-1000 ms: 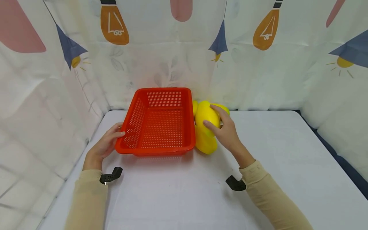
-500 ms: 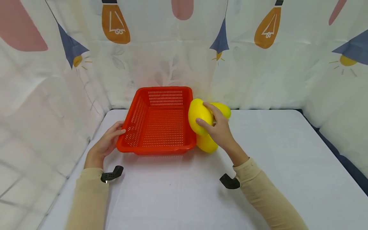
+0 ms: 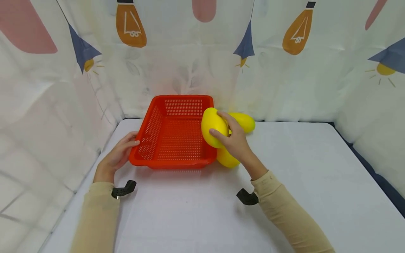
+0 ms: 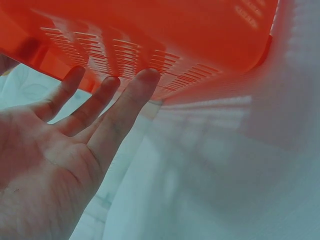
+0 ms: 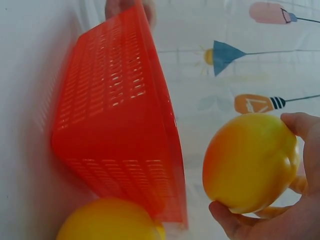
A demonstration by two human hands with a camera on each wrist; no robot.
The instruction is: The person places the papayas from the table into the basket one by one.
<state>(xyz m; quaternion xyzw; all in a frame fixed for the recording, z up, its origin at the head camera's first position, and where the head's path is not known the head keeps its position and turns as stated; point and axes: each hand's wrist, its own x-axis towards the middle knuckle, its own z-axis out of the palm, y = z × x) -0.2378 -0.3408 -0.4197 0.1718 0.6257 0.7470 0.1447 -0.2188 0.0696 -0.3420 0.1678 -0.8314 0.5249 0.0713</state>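
A red plastic basket point(image 3: 177, 144) with slotted walls stands at the back of the table with nothing in it. My left hand point(image 3: 117, 154) grips its left rim, thumb on top; in the left wrist view the fingertips touch the outer wall. My right hand point(image 3: 235, 140) holds a yellow mango point(image 3: 213, 127) between thumb and fingers, over the basket's right rim. In the right wrist view that mango point(image 5: 250, 162) is up beside the rim. A second mango point(image 3: 227, 159) lies against the basket's right side, partly hidden by the right hand. Behind the hand lies another mango point(image 3: 246, 122).
White cloth covers the table point(image 3: 183, 214). A patterned curtain point(image 3: 269, 84) hangs close behind the basket and continues along the left and right sides. Each wrist carries a small black camera mount point(image 3: 247, 197).
My right hand has brought the mango leftward from among the other mangoes to the basket's right rim. The left hand keeps its grip, and the basket has barely moved.
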